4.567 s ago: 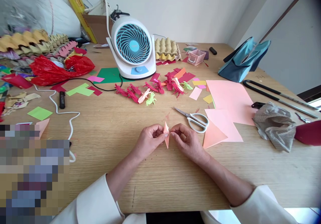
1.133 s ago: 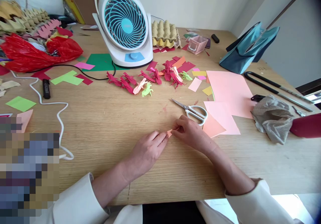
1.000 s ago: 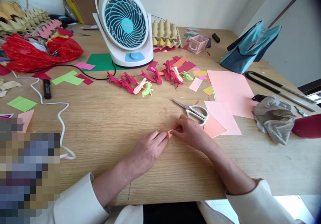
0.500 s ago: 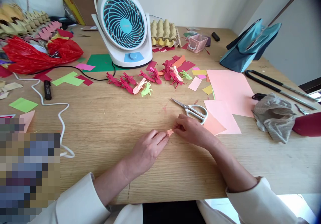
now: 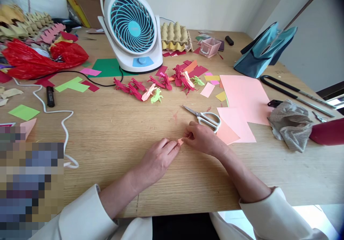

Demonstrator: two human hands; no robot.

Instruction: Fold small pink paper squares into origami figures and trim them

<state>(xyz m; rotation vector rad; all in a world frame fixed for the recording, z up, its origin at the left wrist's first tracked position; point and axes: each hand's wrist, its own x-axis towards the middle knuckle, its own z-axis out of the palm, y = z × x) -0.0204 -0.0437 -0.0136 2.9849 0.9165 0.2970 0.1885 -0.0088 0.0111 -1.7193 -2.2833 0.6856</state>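
A small folded piece of orange paper (image 5: 180, 141) lies on the table between my hands. My left hand (image 5: 158, 156) presses its fingertips on the near left end of it. The fingers of my right hand (image 5: 200, 137) are curled in a pinch at its other end. Just beyond my right hand are white-handled scissors (image 5: 206, 119), blades pointing left. An orange sheet (image 5: 227, 130) and a pale pink sheet (image 5: 239, 123) lie to the right. Farther back sit several folded paper figures in red (image 5: 135, 89), peach (image 5: 148, 92) and green (image 5: 156, 95).
A white fan (image 5: 142, 61) stands at the back, left of egg trays (image 5: 176, 34) and a pink basket (image 5: 211, 47). At right are a blue bag (image 5: 256, 53), a large pink sheet (image 5: 244, 96) and a crumpled grey bag (image 5: 291, 123). A white cable (image 5: 63, 123) runs along the left.
The pinched fingers of my right hand have shifted slightly along the orange paper. My left hand stays pressed on it. The whole view has moved a little.
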